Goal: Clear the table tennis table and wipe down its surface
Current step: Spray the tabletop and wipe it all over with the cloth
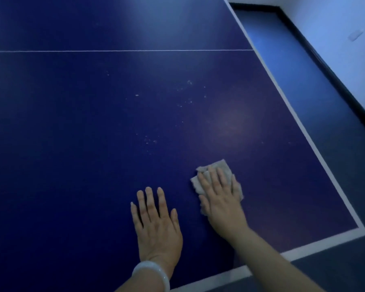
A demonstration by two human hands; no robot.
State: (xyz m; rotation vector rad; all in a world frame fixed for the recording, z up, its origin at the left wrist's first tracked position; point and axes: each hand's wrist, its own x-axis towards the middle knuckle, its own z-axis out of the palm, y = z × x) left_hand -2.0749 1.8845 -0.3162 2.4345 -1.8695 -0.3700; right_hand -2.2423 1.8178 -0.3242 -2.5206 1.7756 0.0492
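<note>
The dark blue table tennis table fills most of the view, with white border lines and a thin white centre line. A small grey cloth lies flat on it near the right front corner. My right hand presses on the cloth with straight fingers spread over it. My left hand rests flat on the bare table beside it, fingers straight, a pale bangle on the wrist. Whitish specks and smudges dot the surface beyond the hands.
The table's right edge runs diagonally, its front edge close to me. Beyond the right edge is dark floor, then a white wall with a dark skirting.
</note>
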